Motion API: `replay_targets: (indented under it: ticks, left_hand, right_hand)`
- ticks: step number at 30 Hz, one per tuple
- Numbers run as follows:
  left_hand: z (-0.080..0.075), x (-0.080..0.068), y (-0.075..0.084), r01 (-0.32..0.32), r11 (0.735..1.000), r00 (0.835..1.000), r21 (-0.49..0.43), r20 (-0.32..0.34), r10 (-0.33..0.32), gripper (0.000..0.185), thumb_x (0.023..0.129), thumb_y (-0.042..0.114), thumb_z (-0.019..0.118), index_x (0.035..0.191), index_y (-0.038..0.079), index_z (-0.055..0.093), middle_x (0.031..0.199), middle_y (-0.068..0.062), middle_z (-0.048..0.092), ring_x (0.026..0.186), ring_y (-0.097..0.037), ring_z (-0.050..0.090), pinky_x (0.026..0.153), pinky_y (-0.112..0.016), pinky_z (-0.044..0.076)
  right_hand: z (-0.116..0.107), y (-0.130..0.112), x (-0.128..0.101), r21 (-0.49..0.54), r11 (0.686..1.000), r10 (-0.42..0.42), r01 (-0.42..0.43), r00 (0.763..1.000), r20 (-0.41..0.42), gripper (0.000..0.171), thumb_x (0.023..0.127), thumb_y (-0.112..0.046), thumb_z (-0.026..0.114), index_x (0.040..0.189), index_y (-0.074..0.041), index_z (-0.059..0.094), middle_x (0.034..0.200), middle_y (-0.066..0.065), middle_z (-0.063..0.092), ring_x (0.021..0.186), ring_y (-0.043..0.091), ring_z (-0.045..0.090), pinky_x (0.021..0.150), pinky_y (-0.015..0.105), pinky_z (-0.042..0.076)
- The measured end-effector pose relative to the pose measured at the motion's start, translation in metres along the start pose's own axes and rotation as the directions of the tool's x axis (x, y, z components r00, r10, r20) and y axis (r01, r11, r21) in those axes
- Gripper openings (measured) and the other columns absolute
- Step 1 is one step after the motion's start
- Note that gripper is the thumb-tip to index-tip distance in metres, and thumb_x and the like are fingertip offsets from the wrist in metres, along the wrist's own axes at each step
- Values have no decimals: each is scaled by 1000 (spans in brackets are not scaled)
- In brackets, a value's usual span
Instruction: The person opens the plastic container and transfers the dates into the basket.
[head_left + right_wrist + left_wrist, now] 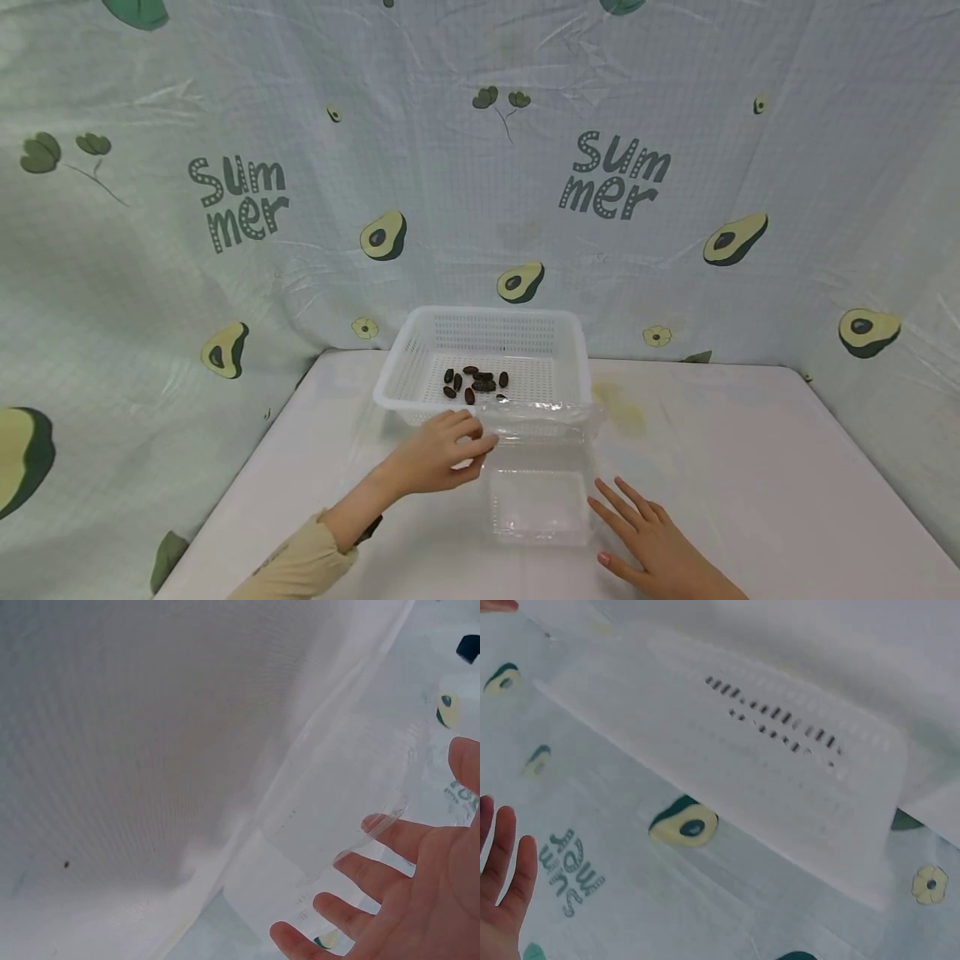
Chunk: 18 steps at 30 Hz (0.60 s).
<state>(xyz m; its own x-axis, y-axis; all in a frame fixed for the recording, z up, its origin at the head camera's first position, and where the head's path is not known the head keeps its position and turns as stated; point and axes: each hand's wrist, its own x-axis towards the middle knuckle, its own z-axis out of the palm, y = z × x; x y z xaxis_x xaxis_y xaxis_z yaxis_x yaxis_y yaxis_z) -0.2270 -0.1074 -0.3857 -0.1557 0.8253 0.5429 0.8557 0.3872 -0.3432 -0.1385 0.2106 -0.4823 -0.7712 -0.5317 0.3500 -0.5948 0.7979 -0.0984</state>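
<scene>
Just in front of the white perforated plastic basket sits the clear open plastic clamshell box on the white counter. At its left, the left hand curls, fingertips pinching the raised lid's edge. At its right, the right hand lies flat, fingers spread, holding nothing.

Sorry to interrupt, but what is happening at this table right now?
A person works over a clear plastic clamshell box lying open on the white table. The left hand pinches the edge of its lid; the right hand rests flat beside it, fingers spread. Behind stands a white perforated basket holding several dark dates.
</scene>
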Motion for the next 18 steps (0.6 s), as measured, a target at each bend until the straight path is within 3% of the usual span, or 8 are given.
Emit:
replay_targets:
  ticks: [5,9,12,18]
  left_hand:
    - [-13,-12,-35,47,999,997,-20,-57,-49,20,85,17,47,96,13,63,76,3,52,67,-8,46,59,-21,39]
    - [-15,-13,-63,93,995,995,-22,-35,-94,20,78,12,59,97,12,63,74,1,50,63,-9,42,57,-22,36]
    - [-12,-9,-83,130,991,991,10,-4,-130,23,74,10,65,96,12,62,74,1,50,63,-10,42,56,-22,36]
    - [3,11,-114,194,978,977,72,73,-199,14,79,11,62,93,13,62,74,-1,52,65,-14,45,55,-25,36]
  right_hand:
    - [1,1,-1,-31,999,-7,6,999,-34,60,79,-43,60,132,-19,44,137,5,42,135,0,-2,80,43,42]
    - [-1,0,-1,-28,1000,-14,13,999,-32,59,80,-42,60,132,-18,44,138,3,40,135,-3,-6,79,43,42]
    - [-2,0,-1,-35,999,-33,32,999,-37,59,80,-41,60,131,-17,45,137,4,41,135,-2,-8,78,44,42]
    - [-1,0,0,-42,999,-35,34,999,-29,59,80,-42,60,131,-17,46,135,9,44,135,-1,-8,77,44,42]
